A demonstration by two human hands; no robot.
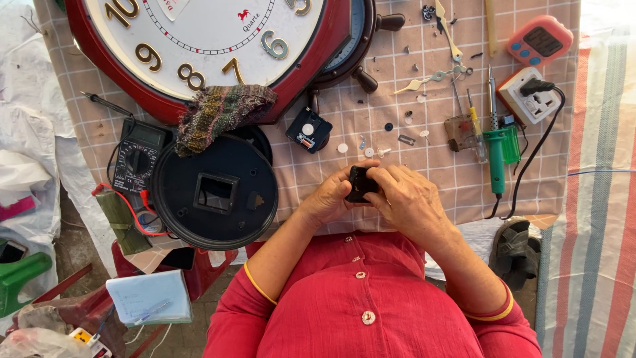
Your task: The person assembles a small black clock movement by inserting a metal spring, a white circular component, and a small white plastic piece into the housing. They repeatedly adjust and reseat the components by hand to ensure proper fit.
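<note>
Both hands meet just above the person's red shirt, at the near edge of the checked cloth (pixel 424 169). The left hand (pixel 329 199) and the right hand (pixel 409 199) close their fingers round a small black clock movement (pixel 361 183), thumbs and fingertips pinching it from either side. The little box stands with its longer side running roughly from 12 to 6 o'clock, its upper end aimed toward the big clock; which face looks up I cannot tell, since fingers cover most of it.

At about 11 o'clock from the hands lies a second black movement (pixel 309 130) with a white hub, beside the red-rimmed wall clock (pixel 199 46). At 9 o'clock sits a round black clock back (pixel 215 192) with a square opening, a multimeter (pixel 136 156) touching its left edge. Toward 2 o'clock lie gold clock hands (pixel 430 78), small loose parts, and a green-handled soldering iron (pixel 494 149).
</note>
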